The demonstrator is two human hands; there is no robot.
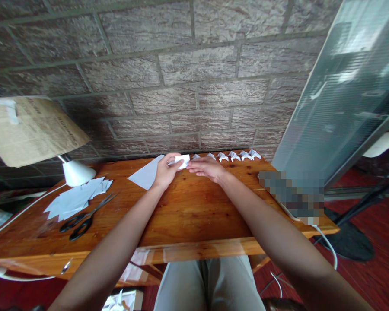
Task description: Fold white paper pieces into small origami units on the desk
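Note:
A small folded white paper [181,160] is pinched between the thumb and fingers of my left hand [165,172], above the back of the wooden table. My right hand [207,167] meets the paper's right edge with its thumb and fingertips closed together there. Under and beside my left hand lies a larger flat white sheet [145,173]. Behind my right hand, a row of several folded paper pieces with pointed tips [234,156] stands along the table's back edge; my hand partly hides some.
Scissors [84,221] lie at the left beside a stack of cut white paper [76,198]. A lamp [78,172] with a brown paper shade stands behind them. A pixelated object [291,196] sits at the table's right end. A brick wall [181,99] rises behind.

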